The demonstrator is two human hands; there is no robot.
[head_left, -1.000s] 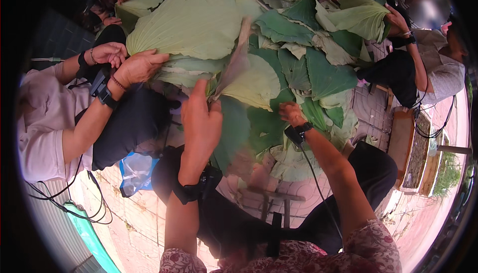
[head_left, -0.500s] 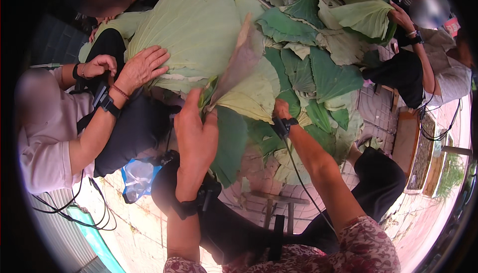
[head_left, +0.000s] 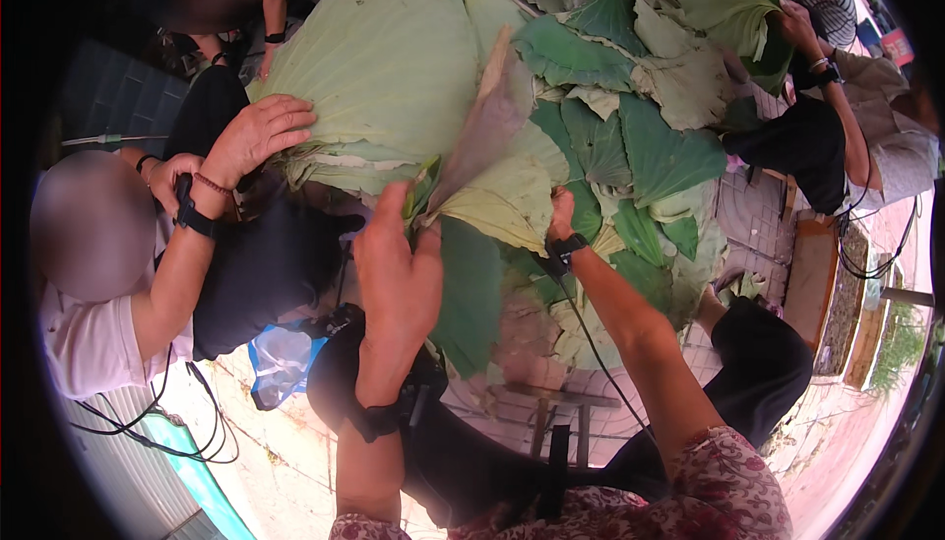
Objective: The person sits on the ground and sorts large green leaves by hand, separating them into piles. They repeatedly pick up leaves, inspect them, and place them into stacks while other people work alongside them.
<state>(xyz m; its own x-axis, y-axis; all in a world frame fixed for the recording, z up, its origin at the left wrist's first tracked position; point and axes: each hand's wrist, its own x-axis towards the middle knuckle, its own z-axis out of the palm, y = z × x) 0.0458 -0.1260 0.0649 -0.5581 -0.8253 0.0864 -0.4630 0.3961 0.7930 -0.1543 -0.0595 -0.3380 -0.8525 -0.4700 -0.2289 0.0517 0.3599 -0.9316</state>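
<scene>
My left hand [head_left: 399, 269] is closed around the gathered end of a bunch of folded lotus leaves, thumb on one side and fingers on the other. In that bunch, a yellowish-green lotus leaf [head_left: 507, 200] spreads to the right beside a brownish, dry fold [head_left: 487, 136]. My right hand [head_left: 560, 220] pinches the yellowish leaf's right edge, its fingers partly hidden. Below my left hand hangs a darker green leaf [head_left: 468, 294]. Just beyond lies a stack of large pale lotus leaves [head_left: 384, 67], with a co-worker's hand [head_left: 261, 131] at its left edge.
Many loose lotus leaves [head_left: 669, 151] pile up ahead and to the right. Another co-worker's hand [head_left: 802, 33] holds a leaf at the far right. A low wooden stool [head_left: 561, 397] stands before my knees. A blue and white plastic bag [head_left: 283, 363] lies left of my leg.
The left co-worker's hand has slid back toward the stack's edge. Another person's arms now reach to the stack at the far left. My hands keep their hold on the leaves.
</scene>
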